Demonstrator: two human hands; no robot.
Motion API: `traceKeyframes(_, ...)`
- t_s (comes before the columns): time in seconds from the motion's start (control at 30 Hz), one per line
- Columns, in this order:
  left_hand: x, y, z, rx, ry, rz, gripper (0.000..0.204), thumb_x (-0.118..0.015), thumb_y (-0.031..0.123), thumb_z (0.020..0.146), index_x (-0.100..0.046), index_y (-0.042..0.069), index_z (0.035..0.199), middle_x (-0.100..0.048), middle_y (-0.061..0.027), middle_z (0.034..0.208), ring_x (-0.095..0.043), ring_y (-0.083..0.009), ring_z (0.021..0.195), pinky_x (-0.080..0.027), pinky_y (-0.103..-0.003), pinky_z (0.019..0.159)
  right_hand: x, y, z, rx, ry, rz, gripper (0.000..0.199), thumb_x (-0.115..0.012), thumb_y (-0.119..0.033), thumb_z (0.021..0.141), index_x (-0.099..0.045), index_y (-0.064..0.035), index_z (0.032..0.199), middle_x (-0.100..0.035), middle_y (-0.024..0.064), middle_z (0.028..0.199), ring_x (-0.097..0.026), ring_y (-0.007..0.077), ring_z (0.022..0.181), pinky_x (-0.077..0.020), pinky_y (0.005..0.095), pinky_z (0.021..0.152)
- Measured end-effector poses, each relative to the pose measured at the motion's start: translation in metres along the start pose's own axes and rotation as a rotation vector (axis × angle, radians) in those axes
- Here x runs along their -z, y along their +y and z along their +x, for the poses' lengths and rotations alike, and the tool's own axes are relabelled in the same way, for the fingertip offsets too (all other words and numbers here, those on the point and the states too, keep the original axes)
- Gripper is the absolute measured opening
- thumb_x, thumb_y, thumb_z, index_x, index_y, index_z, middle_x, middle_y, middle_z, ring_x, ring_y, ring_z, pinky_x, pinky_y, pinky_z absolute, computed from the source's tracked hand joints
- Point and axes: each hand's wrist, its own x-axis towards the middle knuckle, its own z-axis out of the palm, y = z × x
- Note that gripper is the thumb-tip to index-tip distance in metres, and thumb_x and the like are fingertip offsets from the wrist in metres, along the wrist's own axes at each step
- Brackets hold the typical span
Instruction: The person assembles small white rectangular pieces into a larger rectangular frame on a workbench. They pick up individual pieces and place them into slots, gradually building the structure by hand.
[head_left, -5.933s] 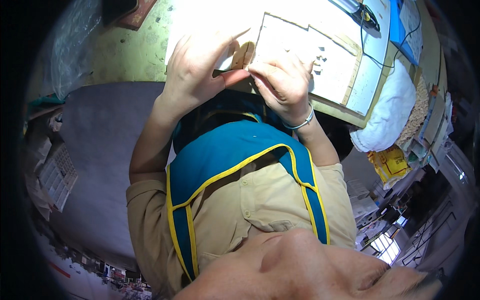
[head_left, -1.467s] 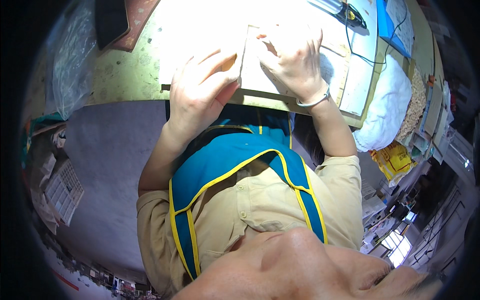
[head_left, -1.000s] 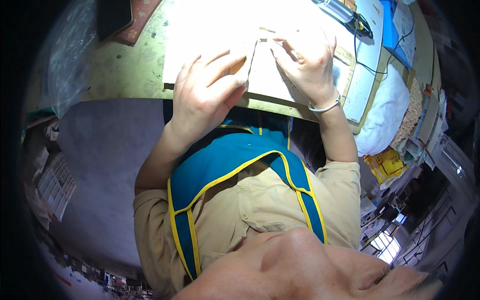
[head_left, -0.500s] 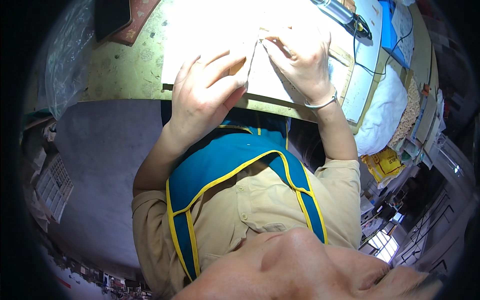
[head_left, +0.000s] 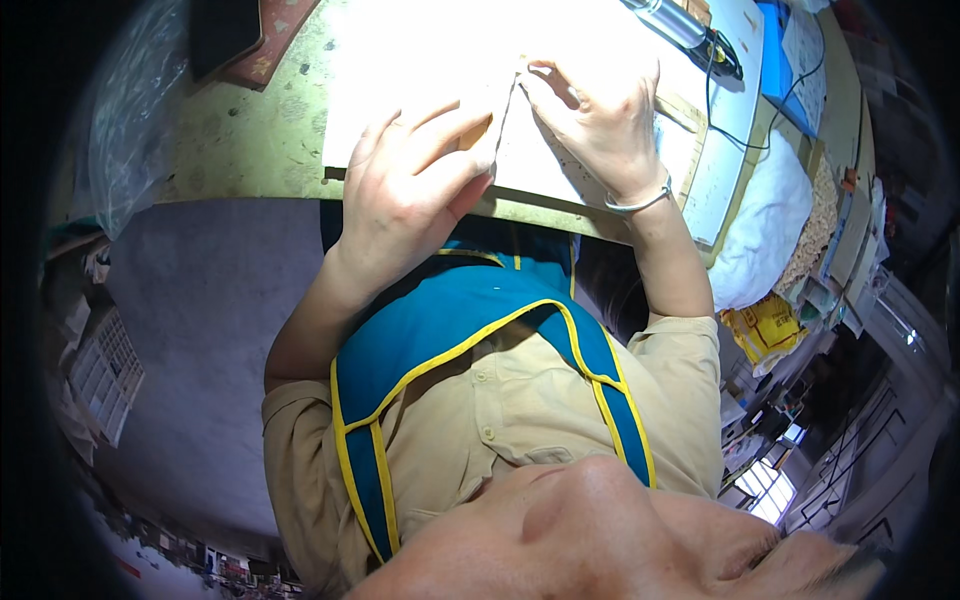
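Between my two hands runs a thin dark strand, too washed out by glare to name more exactly. My left hand rests near the front edge of a brightly lit white surface, thumb and index finger closed at the strand's lower end. Its other fingers are loosely bent. Farther forward, my right hand pinches the strand's upper end between thumb and index finger. That wrist wears a pale bracelet. Strong light hides what lies right at the fingertips.
A silver cylindrical tool with a black cord lies at the back right. Beyond it are a blue box and a white bag-like bundle. At the left are a dark flat object and clear plastic.
My right hand has shifted very slightly, its thumb and index still pinched at the strand. The left hand looks unmoved.
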Motion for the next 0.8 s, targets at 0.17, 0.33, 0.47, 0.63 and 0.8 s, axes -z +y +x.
traceKeyframes(0.17,0.0,0.0,-0.001,-0.001,-0.001,0.003,0.015,-0.079,0.016,0.084,-0.073,0.013,0.098,-0.07,-0.0063,0.129,-0.063,-0.0282,0.126,-0.045,-0.052,0.106,-0.007,0.006,0.002,0.087,0.121,0.019,0.025,-0.077,-0.035,0.091,-0.079,-0.0214,0.112,-0.07,-0.002,0.072,-0.062,0.0136,0.069,-0.0368,0.0415,0.091)
traceKeyframes(0.33,0.001,0.001,-0.001,0.004,0.002,0.001,0.015,-0.078,0.015,0.084,-0.073,0.013,0.098,-0.07,-0.0062,0.128,-0.063,-0.0283,0.126,-0.045,-0.052,0.105,0.008,0.005,-0.007,-0.117,0.076,0.402,0.023,-0.08,-0.018,0.089,-0.078,-0.0071,0.109,-0.074,0.0021,0.078,-0.068,0.011,0.079,-0.0489,0.0351,0.088)
traceKeyframes(0.47,0.0,0.001,0.002,-0.002,0.004,-0.014,0.014,-0.079,0.012,0.083,-0.073,0.012,0.096,-0.071,-0.0074,0.126,-0.063,-0.0297,0.125,-0.045,-0.052,0.105,0.032,0.005,-0.012,-0.435,0.03,0.91,0.018,-0.078,-0.006,0.09,-0.076,0.0005,0.107,-0.074,0.0058,0.085,-0.07,0.0103,0.088,-0.0556,0.0242,0.082)
traceKeyframes(0.63,0.003,0.004,0.004,0.002,-0.02,-0.018,0.017,-0.081,0.01,0.083,-0.074,0.011,0.099,-0.072,-0.0118,0.127,-0.063,-0.0331,0.126,-0.045,-0.051,0.106,0.024,0.031,-0.022,-0.559,0.22,1.393,0.016,-0.078,-0.004,0.091,-0.073,0.003,0.106,-0.072,0.0047,0.091,-0.068,0.0086,0.081,-0.0538,0.0197,0.073)
traceKeyframes(0.8,0.004,0.002,0.003,0.001,-0.025,-0.021,0.017,-0.082,0.011,0.085,-0.075,0.01,0.1,-0.072,-0.0133,0.128,-0.063,-0.0342,0.126,-0.045,-0.051,0.106,0.028,0.036,-0.015,-0.515,0.32,1.103,0.012,-0.073,0.004,0.092,-0.073,0.0022,0.105,-0.072,0.005,0.098,-0.069,0.012,0.091,-0.055,0.0225,0.085)
